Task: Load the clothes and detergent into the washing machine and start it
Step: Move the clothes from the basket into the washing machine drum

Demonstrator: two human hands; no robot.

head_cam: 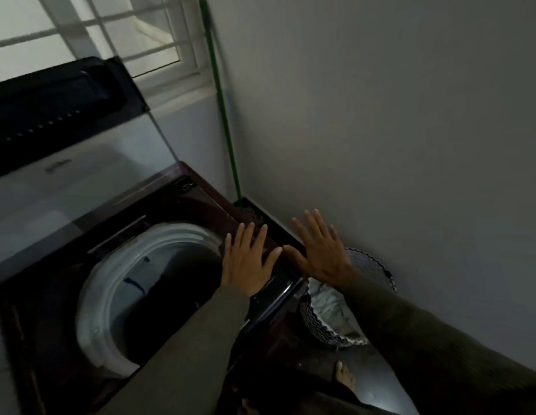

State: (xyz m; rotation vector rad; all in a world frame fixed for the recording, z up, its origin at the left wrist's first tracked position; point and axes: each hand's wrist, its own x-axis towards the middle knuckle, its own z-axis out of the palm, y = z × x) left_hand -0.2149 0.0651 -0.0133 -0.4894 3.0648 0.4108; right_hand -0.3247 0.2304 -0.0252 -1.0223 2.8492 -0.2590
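The washing machine [51, 295] has a dark maroon top, and its drum rim [111, 274] is white. The broom handle [223, 115] in the far corner is green. The laundry basket [317, 327] wears a black-and-white zigzag, and both sleeves [185, 354] are olive.

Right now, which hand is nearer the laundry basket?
Right. The right hand hovers spread just left of the laundry basket rim, its sleeve overlapping the rim in view. The left hand is further left, over the washing machine top edge beside the drum opening.

1 washing machine [90, 295], 1 laundry basket [314, 322], 1 green broom [223, 115], 1 window [96, 31], 2 grips [248, 265] [323, 256].
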